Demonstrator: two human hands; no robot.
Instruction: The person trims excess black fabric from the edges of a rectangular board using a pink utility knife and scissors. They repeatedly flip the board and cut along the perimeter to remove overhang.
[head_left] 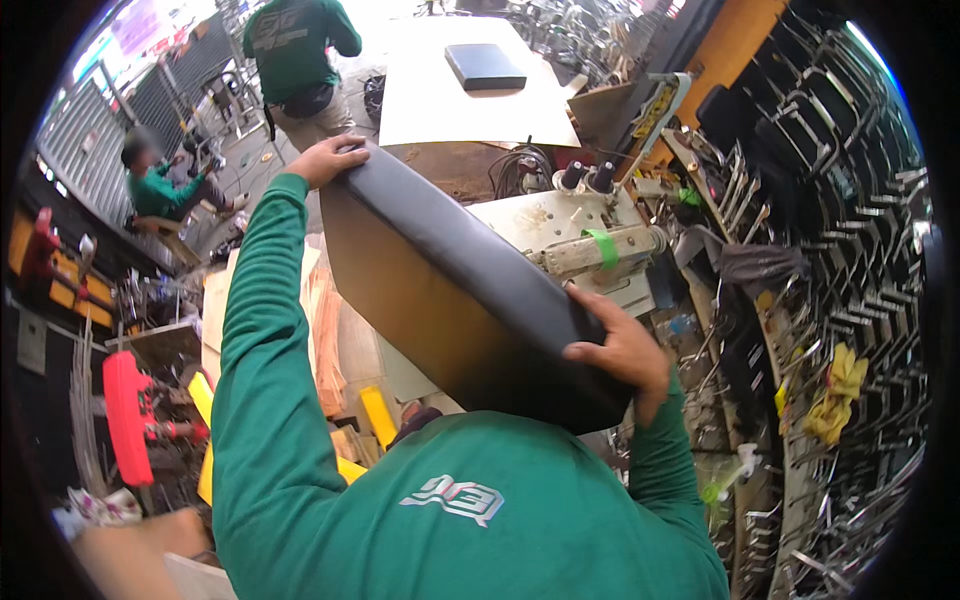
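A thick black cushion, rectangular and covered in smooth, leather-like material, is tilted in front of my chest. At its far left end, my left hand is closed over the upper edge. My right hand grips the near right end, its thumb and a finger on the top edge and the other fingers hidden. Just beyond the right half of the cushion is a sewing machine with green tape around its arm and dark thread spools behind it.
A pale table ahead carries another black cushion. Metal frames and tools crowd the right side. Two people in green work at the far left, one standing and one seated. Wood strips and a red padded part are at left.
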